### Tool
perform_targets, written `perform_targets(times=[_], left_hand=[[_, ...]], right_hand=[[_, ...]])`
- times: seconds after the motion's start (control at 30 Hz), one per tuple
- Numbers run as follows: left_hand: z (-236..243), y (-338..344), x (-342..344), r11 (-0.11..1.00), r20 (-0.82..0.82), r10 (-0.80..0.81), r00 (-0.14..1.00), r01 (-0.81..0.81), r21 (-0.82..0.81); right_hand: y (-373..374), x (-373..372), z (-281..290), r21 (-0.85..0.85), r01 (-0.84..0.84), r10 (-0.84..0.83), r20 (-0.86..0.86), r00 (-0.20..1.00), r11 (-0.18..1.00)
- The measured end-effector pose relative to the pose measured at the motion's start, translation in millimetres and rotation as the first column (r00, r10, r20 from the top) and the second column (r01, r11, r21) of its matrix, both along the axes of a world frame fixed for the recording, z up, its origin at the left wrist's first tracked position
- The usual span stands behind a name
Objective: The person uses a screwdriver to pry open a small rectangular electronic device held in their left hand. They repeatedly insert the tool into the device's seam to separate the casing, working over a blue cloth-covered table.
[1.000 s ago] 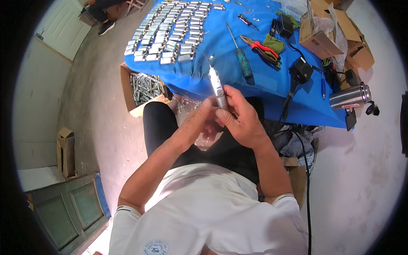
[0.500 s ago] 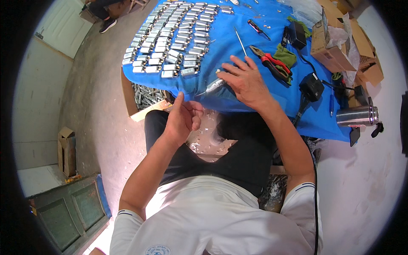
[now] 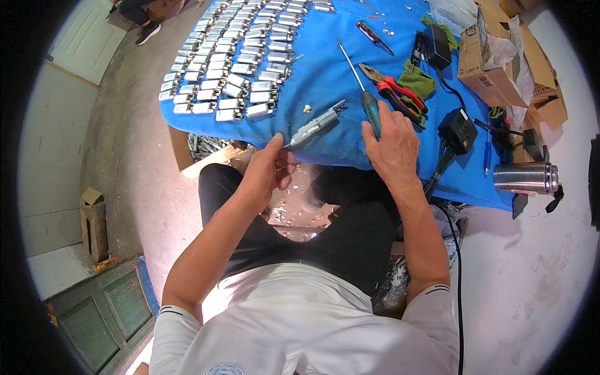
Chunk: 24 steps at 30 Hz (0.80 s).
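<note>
On the blue cloth (image 3: 331, 69), near the table's front edge, a slim silver-grey metal part (image 3: 315, 127) lies at a slant. My left hand (image 3: 265, 167) is at its lower left end, thumb and forefinger closed on the thin tip there. To the right, my right hand (image 3: 397, 144) has its thumb and fingers around the teal handle of a screwdriver (image 3: 371, 114), whose long shaft points away. Red-handled pliers (image 3: 400, 97) lie just beyond that hand. A small pale bit (image 3: 307, 109) sits beside the metal part.
Rows of silver rectangular metal pieces (image 3: 234, 62) cover the table's left. At right are a green cloth (image 3: 417, 82), a black adapter (image 3: 460, 131) with cables, a cardboard box (image 3: 490, 75) and a steel flask (image 3: 525, 177). Below the left edge, a box holds loose metal parts (image 3: 206, 147).
My right hand has moved from the metal part rightward onto the screwdriver handle, uncovering the part. My left hand has come to the part's tip. The view has shifted slightly.
</note>
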<state>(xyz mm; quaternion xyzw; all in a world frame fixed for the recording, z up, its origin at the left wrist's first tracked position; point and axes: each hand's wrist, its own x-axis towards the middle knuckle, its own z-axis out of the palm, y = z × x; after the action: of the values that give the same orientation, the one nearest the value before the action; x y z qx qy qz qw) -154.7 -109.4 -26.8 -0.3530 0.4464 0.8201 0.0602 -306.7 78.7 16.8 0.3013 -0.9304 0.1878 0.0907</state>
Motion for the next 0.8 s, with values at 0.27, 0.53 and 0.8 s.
perform_targets(times=[0.27,0.53,0.8], left_hand=[[5.9,14.5,8.4,0.999,-0.106,0.042,0.993,-0.040,0.019],[14.4,21.5,23.4,0.998,-0.107,-0.035,0.994,0.040,0.039],[12.8,18.7,3.5,0.996,-0.040,-0.049,0.998,0.052,0.070]], right_hand=[[22.8,29.0,23.6,-0.616,0.316,0.236,0.648,0.725,0.722],[85.1,81.9,32.6,-0.576,0.328,0.253,0.705,0.662,0.749],[112.4,113.9,47.9,-0.405,0.104,0.162,0.570,0.806,0.908]])
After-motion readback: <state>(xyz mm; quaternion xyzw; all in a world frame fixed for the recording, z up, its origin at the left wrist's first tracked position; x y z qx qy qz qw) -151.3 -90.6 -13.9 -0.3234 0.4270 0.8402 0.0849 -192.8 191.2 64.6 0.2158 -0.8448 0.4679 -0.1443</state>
